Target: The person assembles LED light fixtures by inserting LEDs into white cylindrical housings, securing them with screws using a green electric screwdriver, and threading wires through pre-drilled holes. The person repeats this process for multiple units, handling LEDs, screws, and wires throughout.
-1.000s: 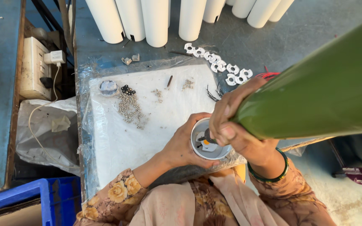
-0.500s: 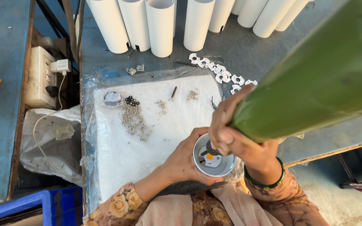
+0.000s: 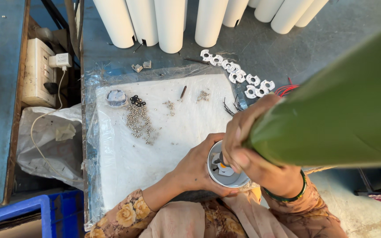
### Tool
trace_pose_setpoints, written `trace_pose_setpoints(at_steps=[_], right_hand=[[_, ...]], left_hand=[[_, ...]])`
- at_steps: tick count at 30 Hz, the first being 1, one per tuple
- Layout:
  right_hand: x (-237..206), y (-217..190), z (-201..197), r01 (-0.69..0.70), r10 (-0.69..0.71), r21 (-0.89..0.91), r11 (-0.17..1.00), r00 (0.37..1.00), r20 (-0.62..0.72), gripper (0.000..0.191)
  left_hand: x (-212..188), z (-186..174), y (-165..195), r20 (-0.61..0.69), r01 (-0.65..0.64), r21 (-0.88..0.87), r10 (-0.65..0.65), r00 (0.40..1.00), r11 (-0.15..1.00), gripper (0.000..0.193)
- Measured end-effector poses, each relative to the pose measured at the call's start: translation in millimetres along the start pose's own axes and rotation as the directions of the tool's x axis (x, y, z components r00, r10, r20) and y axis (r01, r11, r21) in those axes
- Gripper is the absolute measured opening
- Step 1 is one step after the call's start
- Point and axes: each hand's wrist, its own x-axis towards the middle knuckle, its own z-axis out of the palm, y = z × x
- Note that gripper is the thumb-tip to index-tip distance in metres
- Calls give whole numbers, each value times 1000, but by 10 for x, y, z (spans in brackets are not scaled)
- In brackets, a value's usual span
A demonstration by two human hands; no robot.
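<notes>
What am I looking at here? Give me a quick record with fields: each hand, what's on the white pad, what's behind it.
left hand: cups a white round housing from the side
right hand: grips a long green tool lowered into the housing
white pad: scattered small screws, a few black bits
behind pad: row of white tubes, white plastic rings
left side: socket strip with plug

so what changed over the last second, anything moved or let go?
Hardly anything. The left hand still cups the white round housing, and the right hand still holds the big green tool with its tip down inside it. The view drifted a little, so the whole bench sits slightly lower in frame. The screws on the white pad and the white tubes stayed put. Nothing taken or released.
</notes>
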Motion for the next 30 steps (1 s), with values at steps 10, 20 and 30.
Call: trace_pose_setpoints(at_steps=[10, 20, 30], right_hand=[[-75, 126, 19, 87, -86, 70, 994, 996, -16, 23], [-531, -565, -357, 177, -177, 16, 984, 983, -43, 31], [-723, -263, -478, 238, -241, -41, 971, 954, -179, 34]], left_hand=[[-131, -23, -15, -22, -67, 23, 68, 997, 997, 108], [-372, 149, 69, -29, -76, 25, 77, 997, 997, 105], [-343, 167, 13, -10, -42, -24, 41, 999, 999, 106]])
